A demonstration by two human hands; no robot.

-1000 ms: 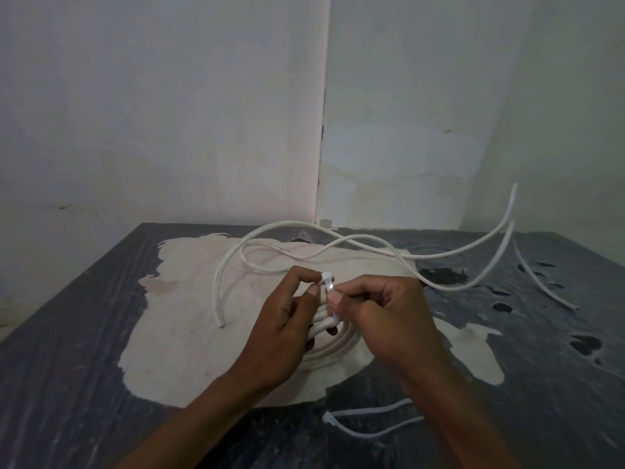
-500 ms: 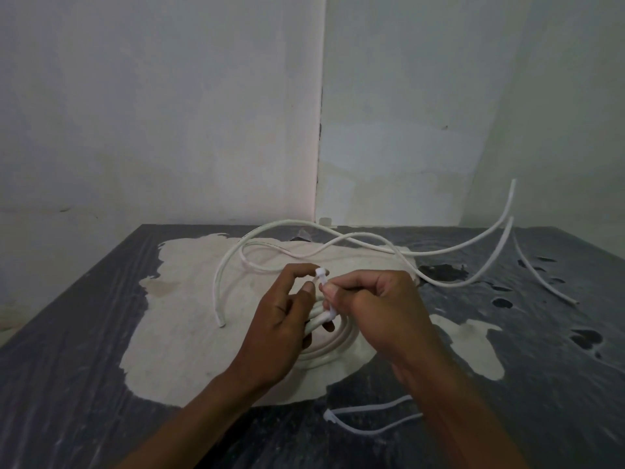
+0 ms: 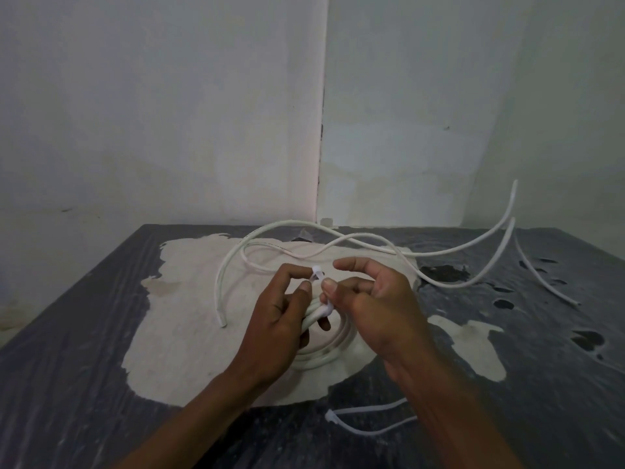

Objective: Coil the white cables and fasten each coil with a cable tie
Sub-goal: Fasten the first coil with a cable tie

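The head view shows one coil (image 3: 324, 346) formed and lying on the pale patch of the surface (image 3: 101, 384), partly lifted at its near-left side. The left hand (image 3: 277, 326) pinches the head of a cable tie (image 3: 317, 275) wrapped around the coil's strands; the right hand (image 3: 375, 299) has its thumb and middle fingers on the tie band, the forefinger lifted free. The fastening looks begun, not cinched. Loose cables (image 3: 372, 245) sprawl across the far side, uncoiled, and spare ties (image 3: 365, 421) wait at the near edge.
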